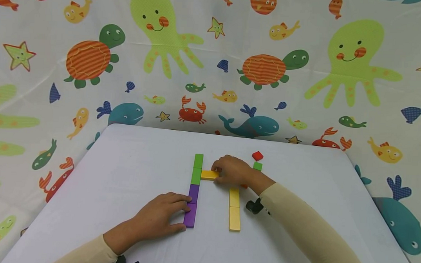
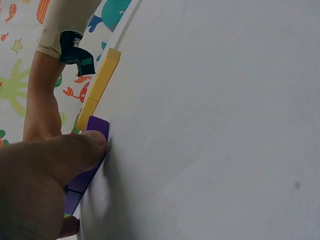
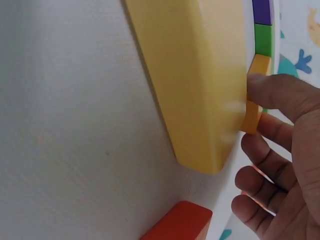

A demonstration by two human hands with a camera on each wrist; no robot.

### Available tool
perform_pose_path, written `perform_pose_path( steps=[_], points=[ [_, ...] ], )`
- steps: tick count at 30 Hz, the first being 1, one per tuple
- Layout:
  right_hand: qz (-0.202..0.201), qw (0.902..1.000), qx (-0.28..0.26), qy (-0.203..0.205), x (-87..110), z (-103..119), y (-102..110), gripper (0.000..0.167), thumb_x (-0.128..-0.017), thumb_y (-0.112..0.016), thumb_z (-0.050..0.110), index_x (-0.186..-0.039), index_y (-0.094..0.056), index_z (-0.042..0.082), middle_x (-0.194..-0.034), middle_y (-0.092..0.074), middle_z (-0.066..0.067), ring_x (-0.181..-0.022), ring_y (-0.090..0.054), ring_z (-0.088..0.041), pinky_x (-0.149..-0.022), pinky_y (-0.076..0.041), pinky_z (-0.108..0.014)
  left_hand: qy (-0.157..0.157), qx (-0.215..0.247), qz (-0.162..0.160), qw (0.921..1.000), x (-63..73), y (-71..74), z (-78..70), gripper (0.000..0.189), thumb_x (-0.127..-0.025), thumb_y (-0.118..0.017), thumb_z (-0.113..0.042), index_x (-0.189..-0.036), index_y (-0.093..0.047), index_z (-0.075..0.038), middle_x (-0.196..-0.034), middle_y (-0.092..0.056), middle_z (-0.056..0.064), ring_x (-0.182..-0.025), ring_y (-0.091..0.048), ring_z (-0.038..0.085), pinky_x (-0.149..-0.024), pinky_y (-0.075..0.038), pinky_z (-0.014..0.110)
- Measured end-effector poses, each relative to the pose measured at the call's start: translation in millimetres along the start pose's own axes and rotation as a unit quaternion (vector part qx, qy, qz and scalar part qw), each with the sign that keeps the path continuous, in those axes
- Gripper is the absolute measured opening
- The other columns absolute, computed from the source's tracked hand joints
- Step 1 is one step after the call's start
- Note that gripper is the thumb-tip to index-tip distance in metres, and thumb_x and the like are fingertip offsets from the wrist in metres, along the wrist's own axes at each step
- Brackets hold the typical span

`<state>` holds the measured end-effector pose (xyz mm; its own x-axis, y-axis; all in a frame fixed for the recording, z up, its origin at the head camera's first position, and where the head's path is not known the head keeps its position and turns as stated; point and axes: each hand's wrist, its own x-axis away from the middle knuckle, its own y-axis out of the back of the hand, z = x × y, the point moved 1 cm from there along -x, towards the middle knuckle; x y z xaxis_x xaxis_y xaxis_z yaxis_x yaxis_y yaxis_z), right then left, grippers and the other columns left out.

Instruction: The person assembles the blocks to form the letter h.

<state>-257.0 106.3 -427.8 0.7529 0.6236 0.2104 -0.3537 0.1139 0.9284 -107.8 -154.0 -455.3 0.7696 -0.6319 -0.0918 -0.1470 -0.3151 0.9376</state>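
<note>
My left hand (image 1: 159, 215) rests its extended fingers against two purple blocks (image 1: 190, 219), with the thumb near their front end. In the left wrist view, the thumb presses on a purple block (image 2: 98, 126). Two green blocks (image 1: 197, 162) continue the purple line toward the back. Between thumb and index finger, my right hand (image 1: 235, 170) pinches a yellow-orange block (image 1: 207, 175). That block lies crosswise, its left end at the green blocks; the right hand covers its other end. A row of pale yellow blocks (image 1: 234, 219) stands to the right, roughly parallel to the purple ones.
Past the right wrist lie a red block (image 1: 257, 156) and a small green block (image 1: 257, 166). Another red piece (image 1: 244, 186) shows partly beneath the wrist. A white cloth-covered table (image 1: 124, 163) holds everything, with a sea-animal patterned curtain (image 1: 213, 76) behind its back edge.
</note>
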Motion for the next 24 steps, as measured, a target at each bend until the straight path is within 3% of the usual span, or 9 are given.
perform_pose_path(
  steps=[16, 24],
  points=[
    [-0.018, 0.9978, -0.004, -0.064, 27.0, -25.3, 9.2, 0.049, -0.085, -0.083, 0.043, -0.129, -0.07, 0.026, -0.115, -0.068, 0.007, -0.113, -0.057, -0.016, -0.091, -0.056, -0.035, 0.001, -0.007, 0.005, 1.0, -1.1, 0.5, -0.4, 0.042, -0.086, -0.082, -0.045, -0.12, -0.072, -0.025, -0.14, -0.059, -0.007, -0.128, -0.055, 0.017, -0.104, -0.049, 0.043],
    [-0.027, 0.998, 0.009, -0.056, 46.1, -38.2, 9.0, 0.046, -0.086, -0.082, 0.04, -0.127, -0.072, 0.023, -0.113, -0.068, 0.007, -0.107, -0.057, -0.015, -0.086, -0.057, -0.033, 0.0, -0.006, 0.004, 1.0, -0.7, 0.6, 0.5, 0.042, -0.085, -0.082, -0.045, -0.12, -0.072, -0.024, -0.141, -0.059, -0.006, -0.128, -0.055, 0.017, -0.105, -0.048, 0.043]
  ],
)
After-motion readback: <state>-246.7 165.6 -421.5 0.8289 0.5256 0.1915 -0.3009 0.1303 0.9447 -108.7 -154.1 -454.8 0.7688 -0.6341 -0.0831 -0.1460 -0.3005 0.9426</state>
